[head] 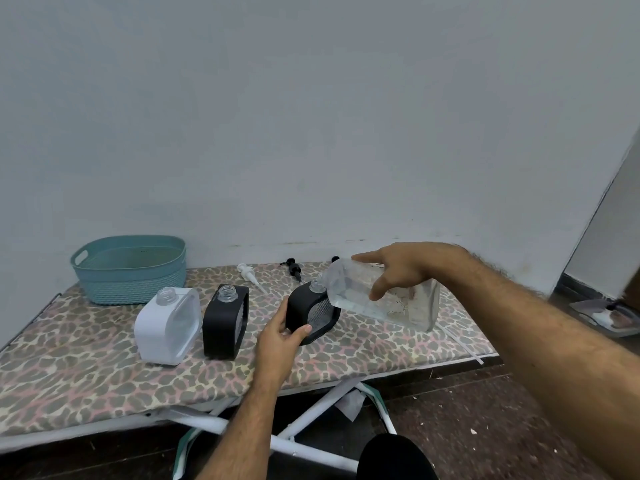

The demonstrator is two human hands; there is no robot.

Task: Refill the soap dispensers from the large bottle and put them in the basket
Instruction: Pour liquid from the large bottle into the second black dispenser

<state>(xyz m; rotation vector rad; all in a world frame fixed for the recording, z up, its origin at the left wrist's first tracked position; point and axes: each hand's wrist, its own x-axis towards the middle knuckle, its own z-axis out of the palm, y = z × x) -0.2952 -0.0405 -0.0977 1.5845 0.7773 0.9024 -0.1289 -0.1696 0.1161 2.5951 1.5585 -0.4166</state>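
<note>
Clear plastic, the large bottle (384, 296) tips in our right hand (401, 271), mouth at the black dispenser (313, 315) our left hand (282, 337) grips, right of the basket (130, 270). Tilting faster may spill soap past its narrow neck.

The left hand (282, 336) is being held low and forward on a bare forearm, its fingers and thumb being curled round the near side of a black dispenser (313, 311). The right hand (403, 270) is being extended from the right on a bare, outstretched arm, palm turned downward, its fingers and thumb being spread over the top of a large clear bottle (384, 296), which is being gripped and tilted beneath it.
</note>
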